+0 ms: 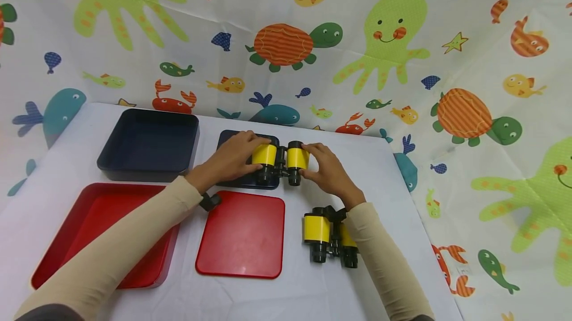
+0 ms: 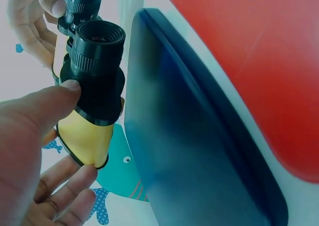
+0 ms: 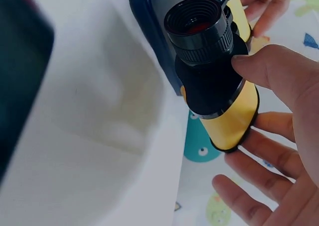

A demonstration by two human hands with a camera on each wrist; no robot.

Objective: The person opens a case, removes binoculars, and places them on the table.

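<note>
A pair of black and yellow binoculars is between both hands, over the right part of a dark blue lid. My left hand holds the left barrel, its thumb on the black housing below the eyepiece and fingers at the yellow front end. On the other barrel, my right hand has its thumb against the black housing and fingertips at the yellow end. Both eyepieces point toward the wearer. Nearer the wearer lies a second pair of yellow and black binoculars, partly hidden by the right sleeve.
A red lid lies flat in front of the blue one. At the left stand an open dark blue box and an open red box, which the left sleeve partly covers. A sea-animal cloth hangs behind the white table.
</note>
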